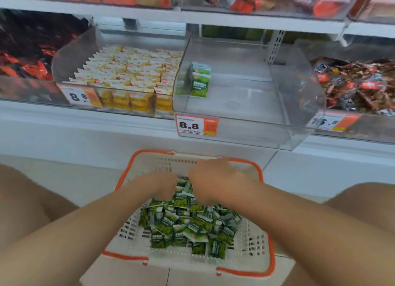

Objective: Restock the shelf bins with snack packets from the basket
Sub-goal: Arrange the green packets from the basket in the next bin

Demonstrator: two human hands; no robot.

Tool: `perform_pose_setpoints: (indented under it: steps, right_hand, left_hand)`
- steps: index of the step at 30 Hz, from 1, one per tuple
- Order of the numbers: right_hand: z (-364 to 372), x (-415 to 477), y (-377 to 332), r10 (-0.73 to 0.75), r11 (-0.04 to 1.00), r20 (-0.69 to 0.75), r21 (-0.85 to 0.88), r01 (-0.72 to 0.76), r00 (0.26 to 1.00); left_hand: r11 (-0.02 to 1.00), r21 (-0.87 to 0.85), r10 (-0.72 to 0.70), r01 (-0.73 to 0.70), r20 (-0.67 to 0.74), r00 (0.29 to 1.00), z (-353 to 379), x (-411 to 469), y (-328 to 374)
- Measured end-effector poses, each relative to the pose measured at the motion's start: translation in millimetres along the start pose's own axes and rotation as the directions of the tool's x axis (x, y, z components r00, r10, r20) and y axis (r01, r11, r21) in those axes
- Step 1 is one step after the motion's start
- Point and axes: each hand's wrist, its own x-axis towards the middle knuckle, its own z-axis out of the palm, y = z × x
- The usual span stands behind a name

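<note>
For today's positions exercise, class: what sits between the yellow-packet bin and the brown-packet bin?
In the head view, a clear bin, nearly bare, with a few green packets standing by its left wall.

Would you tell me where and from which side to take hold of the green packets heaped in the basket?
Probably best from straight above: the basket is open on top and its walls block the sides. The green packets lie loose and tilted in a heap, so close the grip across a top packet's flat faces.
</note>
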Motion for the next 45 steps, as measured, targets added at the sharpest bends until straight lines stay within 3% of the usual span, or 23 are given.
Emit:
perform_pose_setpoints:
  steps: [6, 12, 19, 24, 27, 31, 35, 39, 43, 45]
  right_hand:
    - [11.5, 17.4, 2.3, -0.086, 0.995, 0.151, -0.039, 0.093, 0.985]
    - [17.2, 37.9, 3.5, -0.113, 0.991, 0.080, -0.068, 0.118, 0.990]
    - [16.8, 41.9, 2.2, -0.109, 0.991, 0.126, -0.065, 0.118, 0.986]
    - [10.0, 39.1, 5.7, -0.124, 0.991, 0.122, -0.039, 0.130, 0.985]
    - [-1.6, 34.7, 9.4, -0.122, 0.991, 0.081, -0.042, 0.126, 0.989]
    - [-23.8, 20.2, 15.7, -0.076, 0.997, 0.005, -0.002, 0.076, 0.997]
    - [-40.4, 4.6, 29.1, -0.025, 0.999, -0.035, 0.044, 0.027, 0.999]
    - [-42.5, -1.2, 35.7, 0.004, 0.997, -0.014, 0.081, -0.003, 1.000]
    - [-49.3, -0.5, 36.4, 0.023, 0.993, -0.005, 0.116, -0.022, 1.000]
    - [-59.9, -2.8, 40.4, 0.041, 0.979, -0.030, 0.202, -0.034, 0.999]
  left_hand:
    - [0.970, -0.156, -0.181, 0.186, 0.043, 0.983, 79.9, 50.4, -8.2]
    - [0.925, -0.273, -0.250, 0.263, 0.083, 0.965, 156.9, 81.4, 0.3]
    - [0.873, -0.366, -0.347, 0.323, 0.000, 0.938, 171.2, 86.0, 3.8]
    - [0.832, -0.443, -0.352, 0.335, 0.046, 0.935, 156.2, 81.8, -1.5]
    - [0.789, -0.552, -0.304, 0.270, 0.032, 0.952, 132.1, 74.9, -8.4]
    - [0.757, -0.648, -0.173, 0.076, -0.087, 0.981, 77.3, 51.5, -10.4]
    - [0.803, -0.585, 0.008, -0.114, -0.181, 0.983, 6.2, 12.3, -7.2]
    - [0.897, -0.372, 0.134, -0.240, -0.287, 0.948, -58.7, -31.0, -3.7]
    - [0.894, -0.280, 0.234, -0.349, -0.372, 0.898, -101.7, -72.3, 2.3]
    - [0.843, -0.356, 0.256, -0.403, -0.393, 0.883, -118.7, -91.9, 5.5]
